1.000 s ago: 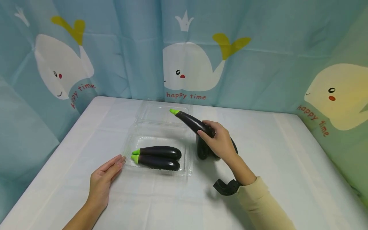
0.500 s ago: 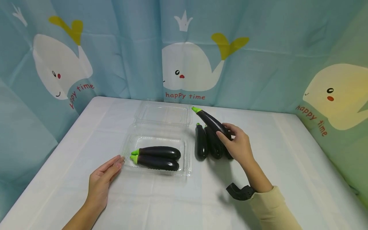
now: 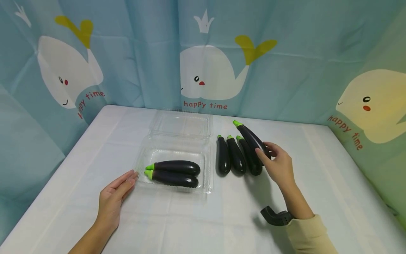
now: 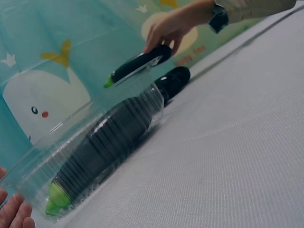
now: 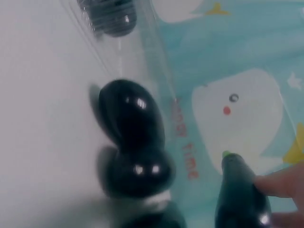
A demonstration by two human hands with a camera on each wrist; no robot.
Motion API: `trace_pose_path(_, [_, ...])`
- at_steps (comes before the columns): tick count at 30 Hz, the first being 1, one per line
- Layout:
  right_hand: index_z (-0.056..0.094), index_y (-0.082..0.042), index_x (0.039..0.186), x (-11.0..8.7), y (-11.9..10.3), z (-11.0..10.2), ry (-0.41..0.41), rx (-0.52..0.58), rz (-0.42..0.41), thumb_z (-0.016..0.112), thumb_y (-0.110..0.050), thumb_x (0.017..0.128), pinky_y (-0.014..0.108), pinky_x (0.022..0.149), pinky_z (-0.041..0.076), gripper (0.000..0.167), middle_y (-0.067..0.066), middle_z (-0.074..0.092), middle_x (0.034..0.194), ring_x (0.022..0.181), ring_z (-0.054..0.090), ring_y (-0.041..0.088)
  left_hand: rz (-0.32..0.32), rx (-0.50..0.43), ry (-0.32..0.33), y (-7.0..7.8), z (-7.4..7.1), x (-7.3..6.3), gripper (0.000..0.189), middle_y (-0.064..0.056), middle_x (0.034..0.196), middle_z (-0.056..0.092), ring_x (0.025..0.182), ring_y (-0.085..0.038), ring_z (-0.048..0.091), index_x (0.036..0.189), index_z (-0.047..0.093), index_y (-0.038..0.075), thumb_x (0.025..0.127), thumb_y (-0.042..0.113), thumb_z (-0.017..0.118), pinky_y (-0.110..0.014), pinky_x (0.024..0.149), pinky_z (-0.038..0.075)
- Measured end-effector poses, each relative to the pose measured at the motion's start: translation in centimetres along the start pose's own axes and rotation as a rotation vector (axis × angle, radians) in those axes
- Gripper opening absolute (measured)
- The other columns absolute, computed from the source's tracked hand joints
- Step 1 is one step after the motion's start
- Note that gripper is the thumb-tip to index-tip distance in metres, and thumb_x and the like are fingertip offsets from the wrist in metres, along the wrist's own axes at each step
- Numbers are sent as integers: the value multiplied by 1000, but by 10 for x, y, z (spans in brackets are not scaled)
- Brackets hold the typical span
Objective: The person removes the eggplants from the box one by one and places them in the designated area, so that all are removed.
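My right hand (image 3: 279, 164) grips a dark eggplant (image 3: 252, 139) with a green stem end, held above the table and tilted up to the left. Three more eggplants (image 3: 235, 155) lie side by side just left of it on the table. Two eggplants (image 3: 176, 179) rest in the base of an open clear plastic box (image 3: 206, 176), stems to the left. My left hand (image 3: 114, 197) pinches the box's left rim near its front corner. Fingers (image 4: 16, 211) of that hand show at this rim in the left wrist view.
The box's hinged lid (image 3: 180, 126) lies folded back toward the curtain. A blue curtain (image 3: 152, 53) with whale prints stands behind the white-covered table (image 3: 317, 183). A black curved device (image 3: 276, 216) sits on my right wrist by the beige sleeve (image 3: 309, 233).
My right hand has moved right with its eggplant, from over the box's right edge to the right side of the loose row, uncovering those three. My left hand stays at the rim.
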State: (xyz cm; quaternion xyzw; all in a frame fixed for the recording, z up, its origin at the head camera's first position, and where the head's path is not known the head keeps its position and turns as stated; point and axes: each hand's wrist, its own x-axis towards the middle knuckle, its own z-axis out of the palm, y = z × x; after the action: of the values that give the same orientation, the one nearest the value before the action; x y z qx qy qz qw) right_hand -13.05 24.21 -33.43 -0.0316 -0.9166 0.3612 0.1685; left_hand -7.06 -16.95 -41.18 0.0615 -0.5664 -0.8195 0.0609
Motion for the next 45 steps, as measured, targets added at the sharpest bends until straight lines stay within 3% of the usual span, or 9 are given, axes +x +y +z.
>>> trace_pose_path(7, [56, 4, 119, -1, 17, -6, 45, -18, 71, 59, -32, 89, 43, 77, 45, 47, 28, 59, 109, 100, 56, 37, -1, 7, 2, 0, 0, 2, 31, 1, 106, 66, 101, -11, 61, 118, 59, -3, 89, 6, 61, -22, 88, 45])
trace_pose_path(15, [55, 5, 120, -5, 33, -8, 29, -59, 137, 58, -35, 90, 27, 66, 48, 50, 29, 58, 110, 97, 58, 39, -30, 12, 15, 0, 1, 2, 33, 1, 107, 66, 101, -10, 60, 119, 59, -2, 88, 9, 62, -23, 88, 45])
trace_pose_path(23, [55, 7, 119, -4, 42, -5, 19, -78, 162, 59, -35, 89, 48, 78, 48, 51, 32, 57, 109, 98, 57, 42, -26, 6, 16, 0, 2, 2, 33, 1, 107, 66, 101, -11, 61, 119, 59, -1, 88, 9, 63, -23, 89, 45])
trace_pose_path(34, [55, 7, 118, -3, 52, 1, -24, -109, 233, 57, -39, 89, 43, 75, 47, 55, 31, 57, 109, 97, 56, 39, -15, 18, 7, 1, 1, 1, 34, 1, 107, 66, 101, -10, 60, 120, 57, -3, 89, 9, 62, -23, 88, 45])
trace_pose_path(40, [55, 7, 118, -3, 54, 5, -32, -106, 225, 56, -41, 89, 43, 74, 47, 56, 31, 57, 109, 97, 56, 40, -10, 6, 6, 0, 1, 1, 29, 1, 107, 66, 101, -10, 61, 117, 61, 1, 88, 8, 62, -22, 88, 45])
trace_pose_path(45, [56, 7, 117, -3, 53, 7, -14, -105, 205, 57, -40, 89, 36, 67, 48, 55, 29, 59, 106, 93, 58, 38, 0, 3, 2, -1, -1, 1, 30, 1, 107, 66, 101, -11, 61, 117, 61, 0, 89, 8, 61, -22, 87, 46])
